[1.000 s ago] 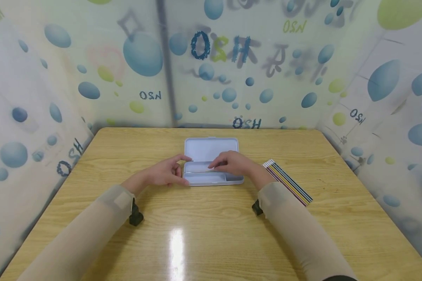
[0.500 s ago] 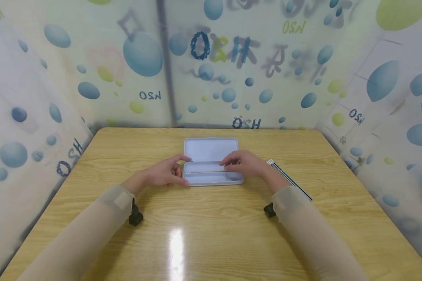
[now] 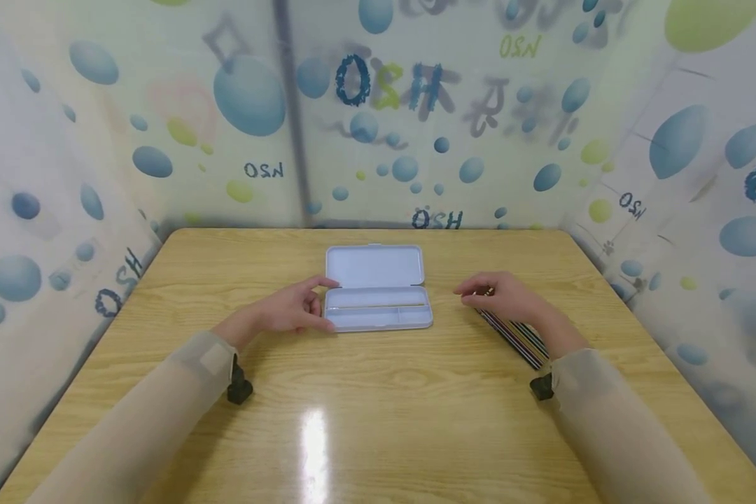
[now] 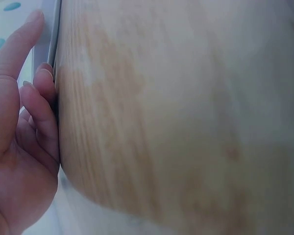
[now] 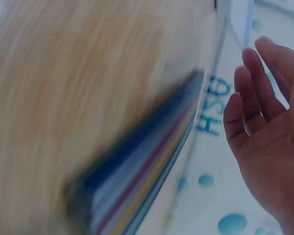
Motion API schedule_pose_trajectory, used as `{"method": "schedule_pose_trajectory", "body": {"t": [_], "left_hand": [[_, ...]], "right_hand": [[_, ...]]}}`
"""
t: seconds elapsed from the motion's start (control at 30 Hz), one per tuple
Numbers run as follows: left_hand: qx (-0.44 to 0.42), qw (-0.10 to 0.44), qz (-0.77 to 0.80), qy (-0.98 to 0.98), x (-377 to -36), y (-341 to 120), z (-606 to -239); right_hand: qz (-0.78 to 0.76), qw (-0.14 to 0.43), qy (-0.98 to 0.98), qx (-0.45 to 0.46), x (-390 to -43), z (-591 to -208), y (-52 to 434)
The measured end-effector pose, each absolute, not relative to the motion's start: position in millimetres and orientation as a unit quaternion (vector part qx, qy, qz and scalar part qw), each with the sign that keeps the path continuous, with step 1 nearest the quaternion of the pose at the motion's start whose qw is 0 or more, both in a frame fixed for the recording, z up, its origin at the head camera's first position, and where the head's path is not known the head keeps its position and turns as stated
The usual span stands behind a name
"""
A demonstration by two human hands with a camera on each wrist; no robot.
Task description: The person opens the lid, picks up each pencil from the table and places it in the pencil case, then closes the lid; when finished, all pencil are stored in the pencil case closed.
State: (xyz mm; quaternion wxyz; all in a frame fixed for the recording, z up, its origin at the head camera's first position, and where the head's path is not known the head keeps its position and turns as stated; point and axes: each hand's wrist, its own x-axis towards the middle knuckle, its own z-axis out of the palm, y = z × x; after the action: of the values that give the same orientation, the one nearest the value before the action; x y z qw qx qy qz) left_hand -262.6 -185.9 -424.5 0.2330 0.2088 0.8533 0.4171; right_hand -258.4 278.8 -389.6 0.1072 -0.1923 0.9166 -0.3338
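A pale blue pencil case point(image 3: 378, 322) lies with its lid point(image 3: 374, 266) folded back, and one thin pencil-like stick point(image 3: 384, 306) runs lengthwise inside it. My left hand point(image 3: 286, 308) holds the case's left end, index finger at the back corner and thumb at the front one; in the left wrist view its other fingers are curled beside the case wall point(image 4: 45, 44). Over a row of striped pencils point(image 3: 516, 339) hovers my right hand point(image 3: 500, 297), its fingers loosely bent with nothing between them in the right wrist view. The hand hides the pencils' far ends.
The wooden table point(image 3: 378, 413) carries the case in its back middle, with the pencils to the right of it. Behind and at both sides stands a patterned cloth wall point(image 3: 378, 126). A bright light reflection point(image 3: 315, 448) shows near the front.
My right hand has moved right, from over the pencil case to above the pencils. The left hand keeps its hold on the case's left end. The head view has shifted slightly.
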Motion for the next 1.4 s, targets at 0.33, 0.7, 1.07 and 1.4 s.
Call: {"method": "schedule_pose_trajectory", "body": {"t": [0.33, 0.7, 1.07, 1.4], "left_hand": [[0.205, 0.237, 0.423, 0.850, -262, -186, -425], [0.205, 0.237, 0.424, 0.850, -262, -185, -425], [0.208, 0.233, 0.415, 0.855, -264, -184, -427], [0.202, 0.235, 0.417, 0.854, -264, -185, -427]], "right_hand": [[-0.311, 0.097, 0.933, -0.152, -256, -389, 342], [-0.293, 0.137, 0.937, -0.133, -254, -401, 381], [-0.295, 0.170, 0.931, -0.133, -255, -407, 388], [-0.298, 0.190, 0.928, -0.120, -260, -408, 385]]}}
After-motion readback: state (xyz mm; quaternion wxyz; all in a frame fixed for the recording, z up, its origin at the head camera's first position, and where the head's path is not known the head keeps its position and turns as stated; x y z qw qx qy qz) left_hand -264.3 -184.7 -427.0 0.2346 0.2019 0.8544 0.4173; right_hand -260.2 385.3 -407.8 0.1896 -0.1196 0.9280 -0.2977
